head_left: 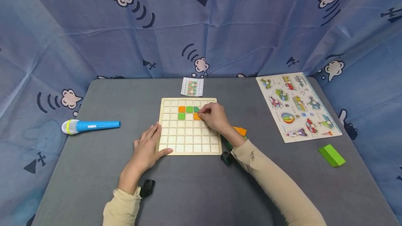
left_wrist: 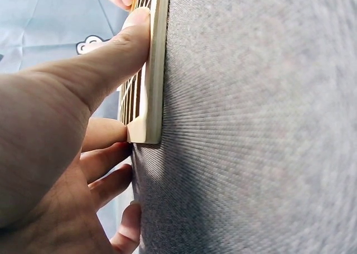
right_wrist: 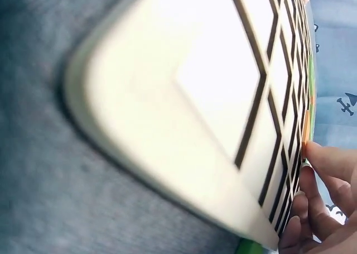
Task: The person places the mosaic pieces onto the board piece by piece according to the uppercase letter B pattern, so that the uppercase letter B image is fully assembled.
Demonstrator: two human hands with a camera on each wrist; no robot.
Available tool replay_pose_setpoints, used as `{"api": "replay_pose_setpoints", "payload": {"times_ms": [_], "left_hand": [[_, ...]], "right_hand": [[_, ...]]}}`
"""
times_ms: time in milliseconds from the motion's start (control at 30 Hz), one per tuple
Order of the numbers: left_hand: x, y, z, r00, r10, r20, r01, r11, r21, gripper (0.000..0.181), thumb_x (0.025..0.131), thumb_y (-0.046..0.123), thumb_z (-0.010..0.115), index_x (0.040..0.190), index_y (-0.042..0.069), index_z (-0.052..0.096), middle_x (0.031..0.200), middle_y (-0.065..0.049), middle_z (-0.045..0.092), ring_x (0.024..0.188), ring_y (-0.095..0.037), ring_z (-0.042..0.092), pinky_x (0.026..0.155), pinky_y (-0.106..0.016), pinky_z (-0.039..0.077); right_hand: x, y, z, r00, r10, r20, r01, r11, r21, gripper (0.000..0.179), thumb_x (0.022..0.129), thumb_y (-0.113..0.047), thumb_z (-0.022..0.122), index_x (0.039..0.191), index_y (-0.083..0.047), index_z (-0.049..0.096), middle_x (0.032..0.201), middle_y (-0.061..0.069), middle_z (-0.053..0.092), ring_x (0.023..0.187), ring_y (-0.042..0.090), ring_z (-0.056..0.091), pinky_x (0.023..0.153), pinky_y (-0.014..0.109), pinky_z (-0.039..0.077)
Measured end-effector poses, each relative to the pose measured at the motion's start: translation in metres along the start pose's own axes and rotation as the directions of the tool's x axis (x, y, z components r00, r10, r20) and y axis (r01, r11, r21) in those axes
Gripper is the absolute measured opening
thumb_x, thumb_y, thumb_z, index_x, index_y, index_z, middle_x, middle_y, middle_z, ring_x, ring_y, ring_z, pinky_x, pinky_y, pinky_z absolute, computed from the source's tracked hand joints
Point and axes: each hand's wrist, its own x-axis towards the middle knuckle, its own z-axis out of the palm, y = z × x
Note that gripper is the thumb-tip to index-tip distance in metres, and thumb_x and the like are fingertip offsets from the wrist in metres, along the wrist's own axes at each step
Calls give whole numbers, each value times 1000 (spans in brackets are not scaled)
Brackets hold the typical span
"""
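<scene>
A pale wooden grid board (head_left: 184,140) lies on the table. Several tiles sit in its upper cells: orange (head_left: 181,109), light green (head_left: 189,109), another green (head_left: 181,116) and a darker green one (head_left: 196,108). My left hand (head_left: 147,148) steadies the board's near-left corner, thumb along the front rim (left_wrist: 146,125) and fingers beside the left edge. My right hand (head_left: 215,117) reaches over the board's right side. Its thumb and index finger pinch at an orange tile (head_left: 196,116) below the darker green one; the fingertips partly hide both.
A small pattern card (head_left: 192,86) lies behind the board. Loose orange (head_left: 240,130) and green pieces lie right of it, partly under my right wrist. A blue toy microphone (head_left: 97,125) is at left; a picture puzzle board (head_left: 301,109) and green block (head_left: 332,155) are at right.
</scene>
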Motion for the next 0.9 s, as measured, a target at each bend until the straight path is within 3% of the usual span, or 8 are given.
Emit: {"api": "replay_pose_setpoints", "payload": {"times_ms": [200, 433, 700, 900], "left_hand": [[-1, 0, 0, 1000, 4, -8, -4, 1000, -3, 98, 94, 39, 81, 168, 3, 27, 176, -18, 23, 162, -43, 23, 102, -62, 29], [-1, 0, 0, 1000, 11, -14, -11, 1000, 9, 98, 94, 39, 81, 168, 3, 27, 176, -19, 23, 161, -44, 24, 101, -62, 30], [0, -1, 1, 1000, 14, -17, -14, 1000, 4, 100, 94, 39, 81, 168, 3, 25, 177, -19, 22, 162, -43, 22, 102, -62, 29], [0, -2, 2, 1000, 8, -4, -8, 1000, -2, 100, 94, 39, 81, 168, 3, 24, 177, -17, 20, 163, -42, 21, 102, -61, 29]], "right_hand": [[-3, 6, -11, 997, -10, 72, 9, 1000, 18, 16, 103, -12, 71, 110, -4, 83, 115, 14, 74, 110, 30, 68, 96, 44, 54], [-12, 17, -36, 984, -7, 176, -8, 997, 83, 26, 110, -12, 58, 126, -5, 77, 132, 17, 69, 111, 31, 62, 92, 41, 47], [-21, 38, -64, 972, -1, 235, -31, 991, 132, 29, 112, -4, 49, 131, 3, 70, 135, 24, 68, 125, 39, 63, 107, 50, 49], [-30, 52, -83, 955, -5, 298, -12, 998, 57, 28, 108, -3, 56, 131, 4, 70, 128, 24, 70, 113, 34, 66, 94, 36, 51]]}}
